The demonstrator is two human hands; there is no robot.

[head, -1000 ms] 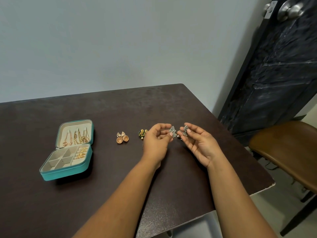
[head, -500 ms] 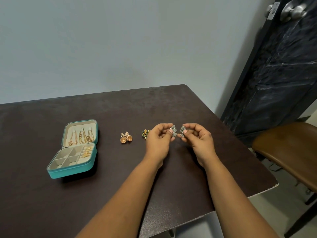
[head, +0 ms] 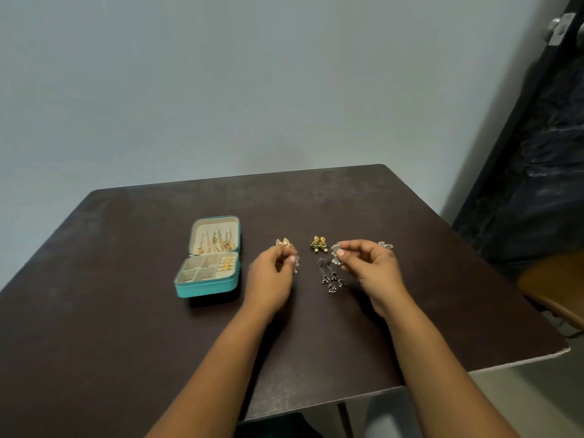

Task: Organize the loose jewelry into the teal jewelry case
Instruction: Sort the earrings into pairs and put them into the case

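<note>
Each grip pinching a silver earring [head: 335, 251], your left hand [head: 271, 276] sits nearer the teal jewelry case [head: 211, 260] lying left, your right hand [head: 371, 273] farther.

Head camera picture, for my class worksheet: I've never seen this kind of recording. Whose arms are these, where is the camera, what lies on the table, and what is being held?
No machine here: a person wears a camera on the head, looking down at their own arms. The left hand pinches a silver earring; the right hand pinches its match. On the dark table sits an open teal case, with gold pieces in its lid and one tray section. Loose beside it lie a rose-gold pair, a green-gold pair and dark dangling earrings. Another silvery piece peeks from behind the right hand.
</note>
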